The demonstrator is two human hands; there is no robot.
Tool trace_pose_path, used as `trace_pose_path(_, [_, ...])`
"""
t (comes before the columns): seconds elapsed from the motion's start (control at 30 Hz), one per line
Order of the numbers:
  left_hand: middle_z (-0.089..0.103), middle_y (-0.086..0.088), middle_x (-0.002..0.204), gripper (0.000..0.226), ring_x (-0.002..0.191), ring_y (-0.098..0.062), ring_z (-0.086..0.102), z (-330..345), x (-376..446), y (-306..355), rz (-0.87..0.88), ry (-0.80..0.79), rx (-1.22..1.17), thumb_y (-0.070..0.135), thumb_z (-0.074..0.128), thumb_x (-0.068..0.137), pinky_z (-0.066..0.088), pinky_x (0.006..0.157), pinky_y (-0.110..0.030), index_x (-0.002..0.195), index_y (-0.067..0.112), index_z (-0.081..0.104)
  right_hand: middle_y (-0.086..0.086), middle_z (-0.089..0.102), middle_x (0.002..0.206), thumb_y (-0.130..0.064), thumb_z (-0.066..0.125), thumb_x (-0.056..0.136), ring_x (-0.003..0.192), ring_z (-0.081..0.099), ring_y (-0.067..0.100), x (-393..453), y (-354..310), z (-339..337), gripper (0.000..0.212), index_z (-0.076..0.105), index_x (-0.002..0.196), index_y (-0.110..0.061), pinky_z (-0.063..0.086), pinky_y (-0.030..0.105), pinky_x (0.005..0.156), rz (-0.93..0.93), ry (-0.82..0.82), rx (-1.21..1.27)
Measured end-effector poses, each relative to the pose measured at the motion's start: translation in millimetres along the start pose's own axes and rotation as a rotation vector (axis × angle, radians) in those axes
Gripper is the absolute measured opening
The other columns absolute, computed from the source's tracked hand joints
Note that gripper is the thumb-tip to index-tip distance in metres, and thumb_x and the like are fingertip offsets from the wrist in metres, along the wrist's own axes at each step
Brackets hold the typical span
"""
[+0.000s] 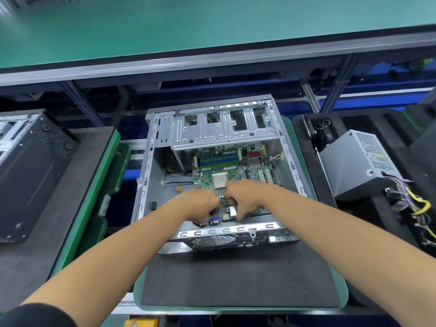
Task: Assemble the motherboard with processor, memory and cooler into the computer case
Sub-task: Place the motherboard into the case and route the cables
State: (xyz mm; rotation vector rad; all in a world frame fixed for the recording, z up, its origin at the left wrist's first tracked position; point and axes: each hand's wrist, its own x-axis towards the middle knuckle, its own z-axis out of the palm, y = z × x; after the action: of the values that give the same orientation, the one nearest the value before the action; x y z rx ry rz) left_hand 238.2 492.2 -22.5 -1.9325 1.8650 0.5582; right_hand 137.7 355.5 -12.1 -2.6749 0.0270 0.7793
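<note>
Board [232, 175] seated in open case [146, 161], both hands at its near edge.
L to R: black case [33, 171] on foam; L hand [200, 204] curled, gripping board's near edge by rear ports; CPU [219, 181] bare in socket, RAM [219, 159] beyond; R hand [240, 199] curled, pinching same edge; PSU [356, 161] w/ cables on R tray.

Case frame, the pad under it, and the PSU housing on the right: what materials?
Case frame: looks like bare stamped sheet steel, silvery matte, with punched slots and folded edges.
Pad: probably dense black foam, dull and pitted.
PSU housing: seemingly grey sheet metal with a satin finish and a perforated vent grid; whether it is painted or plated can't be told.
</note>
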Motion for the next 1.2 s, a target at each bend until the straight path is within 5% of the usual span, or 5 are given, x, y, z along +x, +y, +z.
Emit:
trace_pose_path(0.5, [0.037, -0.003, 0.055, 0.030, 0.052, -0.020, 0.035, -3.8, 0.5, 5.9, -0.039, -0.027, -0.052, -0.006, 0.051, 0.076, 0.029, 0.046, -0.028, 0.055, 0.012, 0.040, 0.009, 0.049, 0.101, -0.021, 0.081, 0.067, 0.072, 0.048, 0.022, -0.8, 0.0, -0.3, 0.034, 0.049, 0.076, -0.013, 0.039, 0.032, 0.056, 0.002, 0.004, -0.038])
trace_pose_path(0.63, [0.040, -0.004, 0.055, 0.028, 0.053, -0.021, 0.035, -2.6, -2.6, 0.8, -0.068, -0.023, -0.153, 0.005, 0.054, 0.083, 0.032, 0.049, -0.031, 0.057, 0.010, 0.045, 0.013, 0.054, 0.105, -0.018, 0.081, 0.067, 0.072, 0.048, 0.022, -1.2, -1.4, -0.3, 0.033, 0.050, 0.077, -0.012, 0.040, 0.032, 0.058, 0.014, 0.003, -0.005])
trace_pose_path(0.8, [0.064, -0.012, 0.083, 0.013, 0.072, -0.027, 0.056, -3.0, -7.6, -1.2, -0.097, -0.005, -0.180, 0.009, 0.051, 0.083, 0.049, 0.064, -0.039, 0.087, 0.005, 0.064, 0.013, 0.055, 0.107, -0.017, 0.081, 0.067, 0.073, 0.048, 0.022, -2.1, -1.7, -0.7, 0.033, 0.051, 0.078, -0.012, 0.039, 0.030, 0.057, 0.019, -0.001, 0.007])
trace_pose_path(1.2, [0.056, -0.008, 0.068, 0.010, 0.062, -0.020, 0.046, -2.9, -3.3, -3.3, -0.148, 0.039, -0.342, 0.007, 0.062, 0.081, 0.035, 0.051, -0.028, 0.075, 0.000, 0.065, 0.010, 0.052, 0.105, -0.018, 0.082, 0.067, 0.074, 0.050, 0.022, -3.3, -2.9, -1.4, 0.033, 0.050, 0.076, -0.013, 0.043, 0.034, 0.060, 0.007, 0.011, -0.012])
